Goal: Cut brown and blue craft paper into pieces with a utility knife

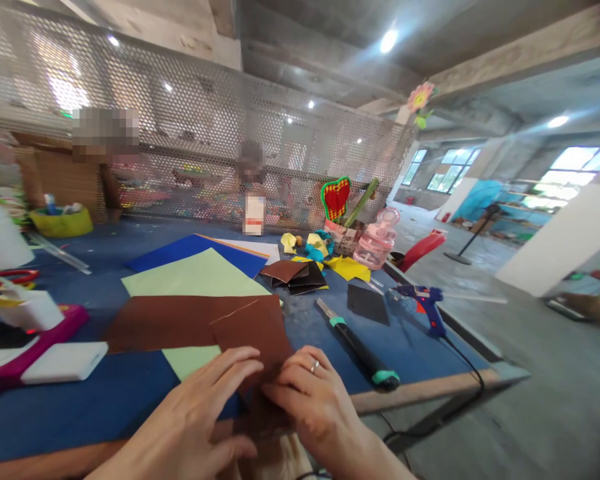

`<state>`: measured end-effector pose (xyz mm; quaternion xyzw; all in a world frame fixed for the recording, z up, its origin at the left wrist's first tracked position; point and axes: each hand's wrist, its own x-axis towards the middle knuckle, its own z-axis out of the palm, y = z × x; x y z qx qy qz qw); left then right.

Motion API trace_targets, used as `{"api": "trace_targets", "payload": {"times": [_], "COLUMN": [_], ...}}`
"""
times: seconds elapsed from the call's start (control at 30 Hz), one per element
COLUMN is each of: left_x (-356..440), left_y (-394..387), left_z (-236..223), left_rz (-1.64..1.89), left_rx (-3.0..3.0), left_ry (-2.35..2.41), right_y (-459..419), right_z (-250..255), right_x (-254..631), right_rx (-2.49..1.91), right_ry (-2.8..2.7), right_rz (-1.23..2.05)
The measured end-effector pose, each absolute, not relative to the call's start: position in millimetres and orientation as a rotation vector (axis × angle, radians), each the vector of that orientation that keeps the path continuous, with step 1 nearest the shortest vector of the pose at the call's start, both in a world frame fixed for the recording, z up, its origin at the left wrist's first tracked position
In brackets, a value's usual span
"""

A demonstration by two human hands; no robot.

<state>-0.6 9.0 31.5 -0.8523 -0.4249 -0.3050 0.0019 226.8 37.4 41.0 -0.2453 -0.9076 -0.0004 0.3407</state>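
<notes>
A brown sheet, maybe paper or felt, hangs partly over the near edge of the table. Its surface lies under my left hand, whose fingers are stretched out with the thumb apart. Curled fingers of my right hand, a ring on one of them, grip the sheet's right side near the edge. Another brown piece extends to the left beneath it. Behind and partly under these is a pale green sheet, with a blue sheet farther back. A utility knife with a black and teal handle rests right of my right hand.
A blue glue gun stands near the right edge, its cord hanging down. Folded brown and black pieces, yellow scraps and a pink bottle lie beyond. At left are a magenta power strip and a white adapter.
</notes>
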Motion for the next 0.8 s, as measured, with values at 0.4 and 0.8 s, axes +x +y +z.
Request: {"api": "trace_targets", "payload": {"times": [0.4, 0.8], "left_x": [-1.2, 1.5], "left_y": [23.4, 32.2], "left_z": [24.0, 28.5], "left_rz": [-1.068, -1.065], "left_rx": [-2.579, -2.743], "left_ry": [-1.118, -1.727], "right_y": [28.7, 24.6], "right_z": [38.9, 28.1], "right_x": [251.8, 254.6], "right_rx": [-0.943, -0.969], "right_ry": [-2.204, -1.991], "right_rz": [0.221, 0.072]}}
